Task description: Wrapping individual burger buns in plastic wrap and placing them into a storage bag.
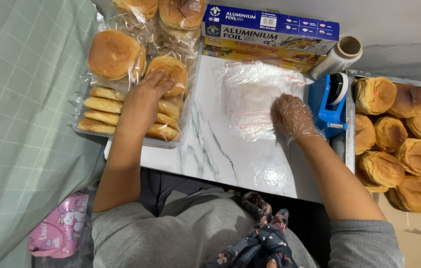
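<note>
1. The wrapped bun (169, 74) lies flat, top up, on the clear tray (82, 126) of stacked buns (102, 105) at the left.
2. The left hand (142, 101), fingers spread, presses on that bun.
3. The gloved right hand (292, 116), fingers loosely curled, rests on the stack of plastic bags (255, 97) mid-table.
4. The blue tape dispenser (327, 104) stands just right of the bags; beyond it, loose buns (399, 144) fill a box.

White marble-look table (210, 149), green checked cloth (22, 99) left, grey wall (399, 30) behind.

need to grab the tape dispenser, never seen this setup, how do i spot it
Start at the white marble board. At its right edge, beside the gloved right hand, stands the tape dispenser. It is the only solid blue plastic thing there, between the board and the loose buns.
</note>
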